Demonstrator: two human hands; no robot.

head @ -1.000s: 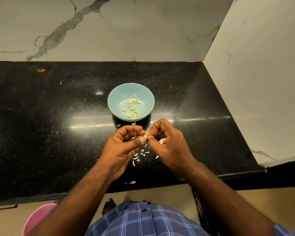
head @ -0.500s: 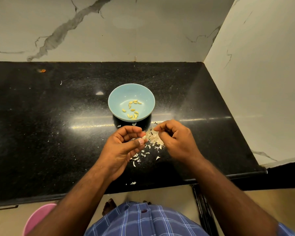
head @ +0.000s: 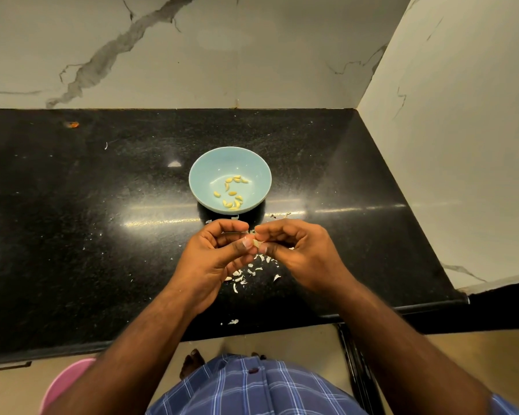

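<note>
A left hand (head: 215,259) and right hand (head: 297,250) pinch a pale seed (head: 256,243) together above scattered husks (head: 249,272), just near of a blue bowl (head: 204,172) holding peeled seeds (head: 232,193) on a black counter (head: 87,235).
</note>
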